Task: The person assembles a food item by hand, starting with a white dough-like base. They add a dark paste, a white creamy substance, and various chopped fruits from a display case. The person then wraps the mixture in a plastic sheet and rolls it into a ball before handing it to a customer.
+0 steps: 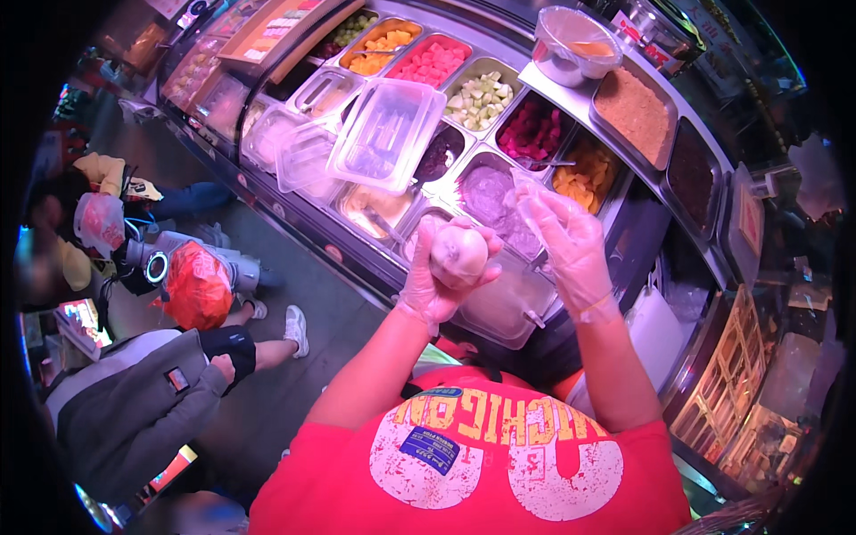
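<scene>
Cupped in my gloved left hand point(434, 278) is a pale, round, dough-like ball point(458, 256) with a faint purple patch on top. My right hand point(571, 236), in a loose clear plastic glove, is raised beside it with fingers bent and drawn together. Whether anything is between those fingertips is hard to make out. Just behind both hands sits a metal pan of purple paste point(489, 192), its surface smeared. A translucent lidded tub point(501, 308) lies below the hands, near my body.
Pans of diced green-white fruit point(481, 98), pink cubes point(432, 62), orange pieces point(584, 178) and dark red cubes point(532, 131) fill the counter. Clear plastic containers point(388, 134) lie across the left pans. A crumb tray point(635, 116) stands right. People point(134, 401) are beyond the counter.
</scene>
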A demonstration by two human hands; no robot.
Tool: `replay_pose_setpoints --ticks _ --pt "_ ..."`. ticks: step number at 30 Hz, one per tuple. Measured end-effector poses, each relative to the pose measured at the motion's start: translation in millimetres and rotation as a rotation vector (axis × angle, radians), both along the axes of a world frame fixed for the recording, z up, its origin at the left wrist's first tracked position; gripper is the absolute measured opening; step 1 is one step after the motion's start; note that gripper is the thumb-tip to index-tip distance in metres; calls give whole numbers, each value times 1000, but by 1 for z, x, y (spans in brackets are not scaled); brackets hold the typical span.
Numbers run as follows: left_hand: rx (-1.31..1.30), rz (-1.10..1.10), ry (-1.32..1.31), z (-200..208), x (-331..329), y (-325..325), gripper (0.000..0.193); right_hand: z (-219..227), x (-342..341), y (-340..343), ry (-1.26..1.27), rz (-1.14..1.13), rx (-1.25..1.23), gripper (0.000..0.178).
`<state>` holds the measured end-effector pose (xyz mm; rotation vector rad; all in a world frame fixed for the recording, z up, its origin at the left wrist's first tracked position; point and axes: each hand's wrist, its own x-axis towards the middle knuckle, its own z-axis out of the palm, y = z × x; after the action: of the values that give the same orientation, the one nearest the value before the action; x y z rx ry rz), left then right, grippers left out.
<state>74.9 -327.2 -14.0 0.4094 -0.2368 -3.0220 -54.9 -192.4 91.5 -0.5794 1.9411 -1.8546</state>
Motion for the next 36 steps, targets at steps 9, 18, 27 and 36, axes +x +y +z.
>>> replay_pose_setpoints --ticks 9,18,27,36 --pt "35 -44 -32 14 4 1 75 9 6 -14 342 403 325 29" --pt "-9 13 -131 14 3 12 63 -37 17 -18 447 123 163 19" --pt "36 34 -180 15 -4 20 63 -40 3 -10 -199 79 -25 14" --pt "-117 63 134 14 4 12 74 -18 -4 11 -165 396 -283 15"
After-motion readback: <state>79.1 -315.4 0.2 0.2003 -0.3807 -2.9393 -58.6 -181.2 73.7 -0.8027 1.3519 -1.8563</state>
